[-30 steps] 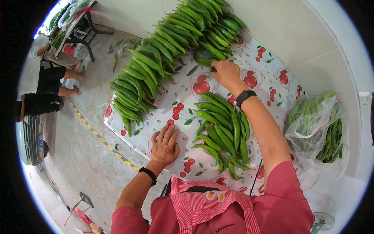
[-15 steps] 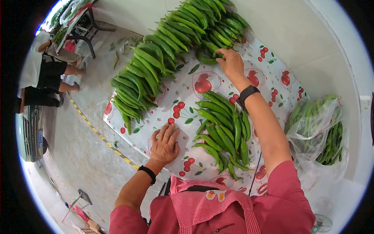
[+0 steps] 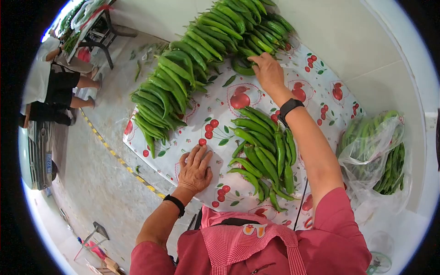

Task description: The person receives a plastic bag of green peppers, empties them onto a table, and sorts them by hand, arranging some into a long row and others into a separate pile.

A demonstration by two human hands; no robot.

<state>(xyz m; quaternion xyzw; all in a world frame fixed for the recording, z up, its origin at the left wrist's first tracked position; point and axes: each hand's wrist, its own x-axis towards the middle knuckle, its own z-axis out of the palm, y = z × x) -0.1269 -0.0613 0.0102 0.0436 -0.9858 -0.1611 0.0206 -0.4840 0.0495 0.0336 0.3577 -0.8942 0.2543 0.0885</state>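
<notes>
My left hand (image 3: 195,169) lies flat on the cherry-print tablecloth (image 3: 183,137), fingers stretched out and holding nothing. At the far side of the table, my right hand (image 3: 269,74) has its fingers bent and closed at the end of a green chili pepper (image 3: 247,52); the fingertips are partly hidden. Just below those fingers rests a curved green pepper (image 3: 243,68). A long row of stacked green peppers (image 3: 188,57) runs from the left edge of the table to the far end. Between my arms is a loose heap of green peppers (image 3: 263,153).
A clear plastic bag (image 3: 362,151) of green peppers stands right of the table, beside the wall (image 3: 366,41). On the floor at the left runs a yellow-black striped line (image 3: 114,153). Two people (image 3: 59,85) stand near a rack (image 3: 103,39) at the upper left.
My right hand has shifted slightly left and away from me, its fingers now closer to the pepper row. The left hand stays flat in place.
</notes>
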